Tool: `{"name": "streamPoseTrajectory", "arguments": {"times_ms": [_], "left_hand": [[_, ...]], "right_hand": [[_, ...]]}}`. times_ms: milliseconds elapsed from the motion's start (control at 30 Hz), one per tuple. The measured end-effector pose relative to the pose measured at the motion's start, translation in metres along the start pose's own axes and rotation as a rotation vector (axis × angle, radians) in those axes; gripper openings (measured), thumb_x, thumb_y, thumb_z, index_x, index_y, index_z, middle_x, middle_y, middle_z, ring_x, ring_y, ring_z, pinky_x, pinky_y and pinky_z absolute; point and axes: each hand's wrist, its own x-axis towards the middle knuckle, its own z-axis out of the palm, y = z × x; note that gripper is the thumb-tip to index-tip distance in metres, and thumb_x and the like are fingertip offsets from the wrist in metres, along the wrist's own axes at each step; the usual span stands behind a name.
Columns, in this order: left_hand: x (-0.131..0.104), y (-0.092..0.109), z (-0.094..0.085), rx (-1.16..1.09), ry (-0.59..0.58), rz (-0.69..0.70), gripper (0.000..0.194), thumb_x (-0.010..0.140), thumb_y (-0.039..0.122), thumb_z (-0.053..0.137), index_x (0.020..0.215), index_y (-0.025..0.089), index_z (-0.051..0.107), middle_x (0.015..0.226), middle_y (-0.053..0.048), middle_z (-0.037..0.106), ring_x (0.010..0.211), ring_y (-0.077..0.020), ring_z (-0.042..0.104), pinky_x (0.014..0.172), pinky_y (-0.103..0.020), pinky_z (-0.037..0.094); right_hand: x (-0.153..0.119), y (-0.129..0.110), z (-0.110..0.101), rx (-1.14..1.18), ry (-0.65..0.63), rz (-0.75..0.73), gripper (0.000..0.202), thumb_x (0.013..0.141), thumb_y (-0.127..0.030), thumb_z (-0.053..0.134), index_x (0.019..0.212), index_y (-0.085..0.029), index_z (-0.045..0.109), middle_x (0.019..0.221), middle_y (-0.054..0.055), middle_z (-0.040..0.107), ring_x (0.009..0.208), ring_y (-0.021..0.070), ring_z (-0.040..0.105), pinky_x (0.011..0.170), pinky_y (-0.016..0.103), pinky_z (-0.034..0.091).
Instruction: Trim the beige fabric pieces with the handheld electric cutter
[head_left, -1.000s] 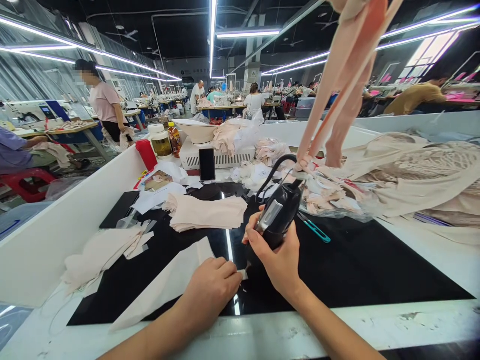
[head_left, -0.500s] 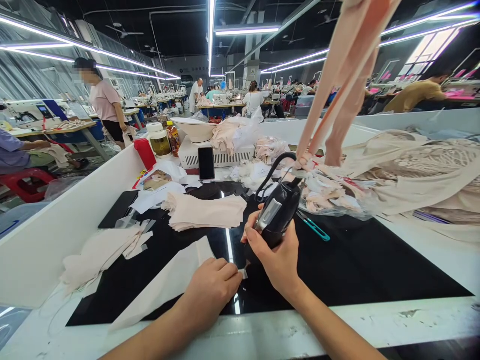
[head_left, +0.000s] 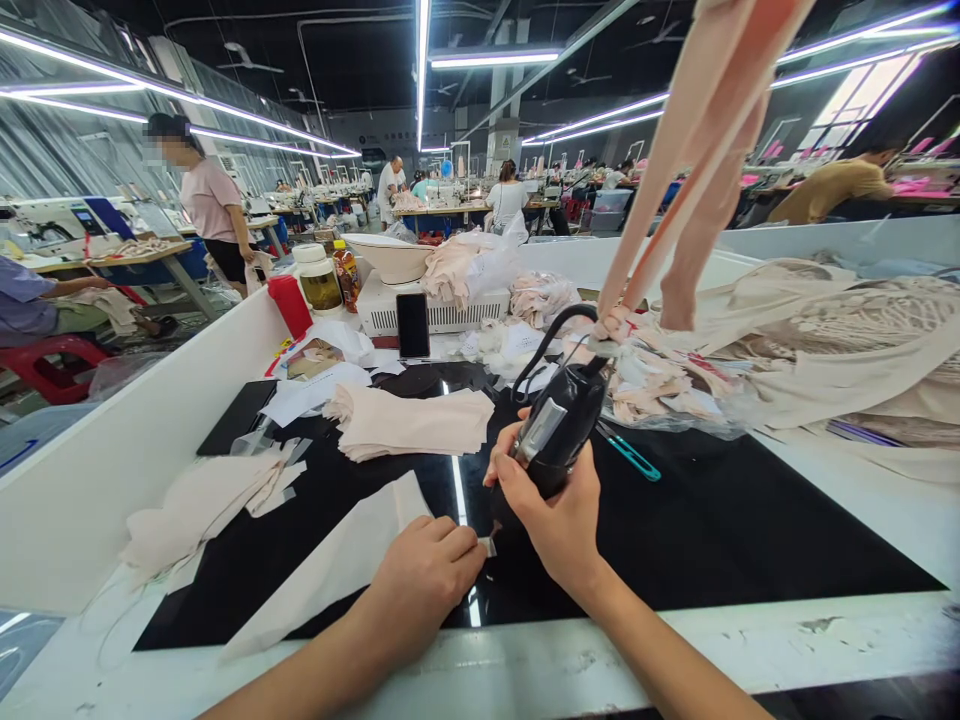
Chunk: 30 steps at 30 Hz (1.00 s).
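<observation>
My right hand (head_left: 559, 530) is wrapped round a black corded hand-held power tool (head_left: 559, 430) with a silver plate on its side. The tool tilts down to the left, its lower end largely hidden by my fingers. Pale fabric straps (head_left: 675, 180) hang from above to its top end. Left of it, my left hand (head_left: 431, 575) is closed low over a black sheet (head_left: 675, 530), fingertips pinching a small pale fabric end (head_left: 489, 546). A long pale fabric piece (head_left: 337, 560) lies under and beside that hand. Whether the two join is hidden.
Stacked pale fabric pieces (head_left: 412, 422) lie behind my left hand, more cut pieces (head_left: 202, 510) at left. Teal thread snips (head_left: 634, 457) rest right of the tool. A phone (head_left: 412, 325) leans on a white scale (head_left: 375, 310). Heaped fabric (head_left: 847, 330) fills the right. Co-workers are beyond.
The tool and my right hand have shifted very slightly right, and the hanging straps have swayed right. My left hand stays nearly in place.
</observation>
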Motion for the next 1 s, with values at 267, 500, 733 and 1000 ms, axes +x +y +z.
{"name": "streamPoseTrajectory", "arguments": {"times_ms": [267, 500, 733, 1000], "left_hand": [[-0.001, 0.0, 0.0, 0.004, -0.019, 0.004, 0.013, 0.103, 0.007, 0.053, 0.104, 0.016, 0.062, 0.087, -0.002, 0.063, 0.073, -0.0216, 0.057, 0.06, -0.034, 0.042], [-0.002, -0.001, 0.002, 0.005, -0.042, 0.0, 0.012, 0.103, 0.007, 0.055, 0.103, 0.016, 0.063, 0.084, -0.001, 0.063, 0.073, -0.0223, 0.057, 0.06, -0.035, 0.042], [-0.001, -0.003, -0.005, -0.032, -0.073, -0.009, 0.011, 0.105, 0.011, 0.054, 0.109, 0.017, 0.063, 0.092, -0.002, 0.066, 0.078, -0.022, 0.06, 0.066, -0.034, 0.045], [-0.014, -0.017, -0.003, -0.044, -0.019, -0.021, 0.016, 0.107, 0.012, 0.051, 0.096, 0.018, 0.062, 0.093, -0.002, 0.066, 0.078, -0.0207, 0.059, 0.07, -0.035, 0.046]], "right_hand": [[-0.003, -0.007, -0.003, 0.078, 0.012, -0.006, 0.034, 0.082, -0.023, 0.076, 0.107, -0.027, 0.054, 0.078, -0.004, 0.066, 0.058, 0.0148, 0.063, 0.056, 0.03, 0.058], [-0.009, -0.008, -0.005, 0.109, 0.0, -0.018, 0.036, 0.081, -0.021, 0.077, 0.109, -0.027, 0.056, 0.078, -0.006, 0.067, 0.057, 0.0137, 0.065, 0.058, 0.029, 0.06], [-0.007, -0.008, -0.005, 0.052, 0.014, -0.009, 0.034, 0.082, -0.025, 0.077, 0.108, -0.027, 0.056, 0.08, -0.003, 0.068, 0.057, 0.0149, 0.065, 0.056, 0.03, 0.059], [-0.007, -0.01, -0.009, 0.069, 0.006, -0.012, 0.036, 0.08, -0.021, 0.078, 0.107, -0.026, 0.056, 0.075, -0.006, 0.068, 0.056, 0.0129, 0.065, 0.058, 0.027, 0.06]]}}
